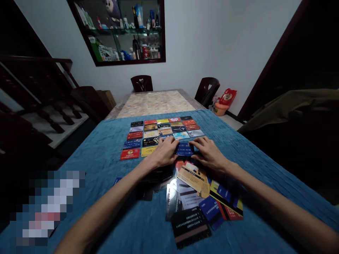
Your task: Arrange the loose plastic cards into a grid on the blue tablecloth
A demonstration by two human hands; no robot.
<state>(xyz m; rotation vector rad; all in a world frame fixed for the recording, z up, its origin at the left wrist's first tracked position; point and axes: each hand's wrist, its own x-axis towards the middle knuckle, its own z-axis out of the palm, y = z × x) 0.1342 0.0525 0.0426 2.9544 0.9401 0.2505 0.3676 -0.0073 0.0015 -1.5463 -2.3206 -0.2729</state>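
A dark blue card [185, 149] is held by its two short edges between my hands, just in front of the laid-out rows. My left hand [166, 151] grips its left edge with fingers bent, and my right hand [209, 151] grips the right edge. Past my hands, several cards lie face up in rows, among them a red card [130, 153] and a silver card [196, 133]. Closer to me is a loose, overlapping pile, with a yellow-orange card [191, 175], a black card [191, 227] and a blue card with white print [212, 211]. My left forearm hides part of some dark cards.
A blue cloth [106, 208] covers the near part of the table, and a patterned tabletop [156, 102] shows beyond it. Dark chairs [142, 83] stand around the far end. At the left edge, a pixelated patch [50, 208] covers something unreadable.
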